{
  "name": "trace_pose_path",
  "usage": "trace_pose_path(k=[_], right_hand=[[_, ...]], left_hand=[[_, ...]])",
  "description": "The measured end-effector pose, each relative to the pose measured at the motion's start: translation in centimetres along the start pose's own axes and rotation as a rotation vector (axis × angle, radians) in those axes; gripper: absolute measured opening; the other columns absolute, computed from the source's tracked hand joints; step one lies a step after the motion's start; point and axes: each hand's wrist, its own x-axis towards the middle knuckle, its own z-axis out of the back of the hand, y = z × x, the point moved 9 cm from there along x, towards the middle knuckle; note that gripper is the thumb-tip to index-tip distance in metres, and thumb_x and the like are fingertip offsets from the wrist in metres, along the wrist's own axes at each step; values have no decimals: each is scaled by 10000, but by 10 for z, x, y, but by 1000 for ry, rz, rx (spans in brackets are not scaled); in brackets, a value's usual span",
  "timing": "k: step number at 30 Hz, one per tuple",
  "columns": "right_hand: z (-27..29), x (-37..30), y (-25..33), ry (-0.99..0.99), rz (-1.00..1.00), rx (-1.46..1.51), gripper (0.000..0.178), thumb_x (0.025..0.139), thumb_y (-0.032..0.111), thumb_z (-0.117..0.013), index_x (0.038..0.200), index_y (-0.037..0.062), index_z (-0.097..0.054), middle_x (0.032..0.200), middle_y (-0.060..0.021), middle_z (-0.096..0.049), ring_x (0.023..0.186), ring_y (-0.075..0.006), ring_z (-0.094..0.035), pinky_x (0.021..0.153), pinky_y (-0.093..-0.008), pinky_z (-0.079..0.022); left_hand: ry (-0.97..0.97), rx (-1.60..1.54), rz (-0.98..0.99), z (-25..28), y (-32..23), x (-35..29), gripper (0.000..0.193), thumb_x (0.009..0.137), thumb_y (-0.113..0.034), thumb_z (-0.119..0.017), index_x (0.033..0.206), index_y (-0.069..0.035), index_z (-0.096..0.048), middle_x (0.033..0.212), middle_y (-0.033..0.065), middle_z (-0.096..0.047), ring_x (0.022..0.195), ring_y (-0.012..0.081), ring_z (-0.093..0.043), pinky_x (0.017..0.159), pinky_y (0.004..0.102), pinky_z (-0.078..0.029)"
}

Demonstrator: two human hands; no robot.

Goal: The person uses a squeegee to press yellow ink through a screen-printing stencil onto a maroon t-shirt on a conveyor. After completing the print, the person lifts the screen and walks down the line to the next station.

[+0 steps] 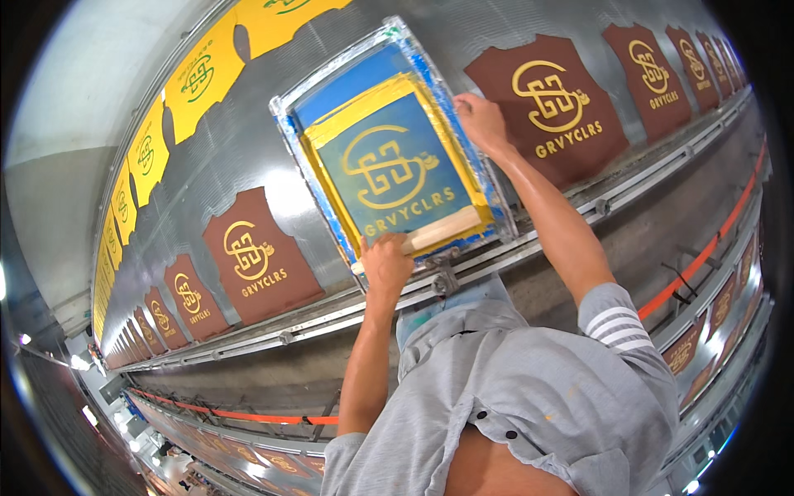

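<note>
A screen printing frame [291, 147] lies tilted on the long table in front of me, its mesh blue with a yellow-inked border and a pale design. Across the mesh's near end rests a squeegee [445, 231] with a pale wooden handle. My left hand [386, 263] is closed around the squeegee towards its left end. At the frame's right side, my right hand [483, 124] grips the rail with bent fingers. Whatever lies under the frame is hidden. Brown shirt panels with yellow prints flank it, one panel [608, 161] to the right and another [296, 291] to the left.
Along the table's near edge runs a metal rail [637, 187] with clamps, one clamp [445, 279] just below the frame. Yellow panels [192, 89] with green prints line the far side. An orange strip [703, 248] and another table of brown panels lie behind me.
</note>
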Motion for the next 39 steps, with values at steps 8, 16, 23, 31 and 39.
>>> trace_pose_path(k=[8,16,23,31,39], right_hand=[[-5,-59,74,-101,142,229,204,947,180,-570,1045,61,-704,932,-149,-720,849,-288,-699,753,-380,-529],[-227,-167,191,-73,32,239,167,904,182,-594,995,89,-699,868,-190,-703,832,-395,-684,725,-475,-535],[-295,-199,216,-80,38,226,172,907,169,-593,987,67,-706,741,-180,-673,704,-369,-669,650,-432,-504],[-310,-194,207,-73,-14,64,196,922,195,-571,1017,93,-709,852,-182,-705,840,-385,-674,764,-474,-520],[-316,-190,211,-15,-89,-37,209,938,211,-540,1047,134,-700,946,-179,-713,977,-392,-656,839,-496,-508]], left_hand=[[-87,-153,-35,35,62,-39,336,657,-25,-653,971,-86,-754,958,138,-723,904,334,-685,917,470,-496],[9,169,62,115,285,-139,288,720,-52,-694,990,-131,-756,1044,72,-739,1159,320,-629,1126,663,-221],[67,100,32,114,364,-161,292,731,-13,-633,982,-101,-753,991,102,-732,1020,315,-665,1051,578,-382],[-95,14,-44,122,358,-173,288,728,29,-591,952,-69,-743,936,123,-726,836,337,-681,843,435,-522],[125,52,60,123,374,-159,203,718,-42,-631,857,-85,-772,812,198,-706,760,390,-683,701,481,-543]])
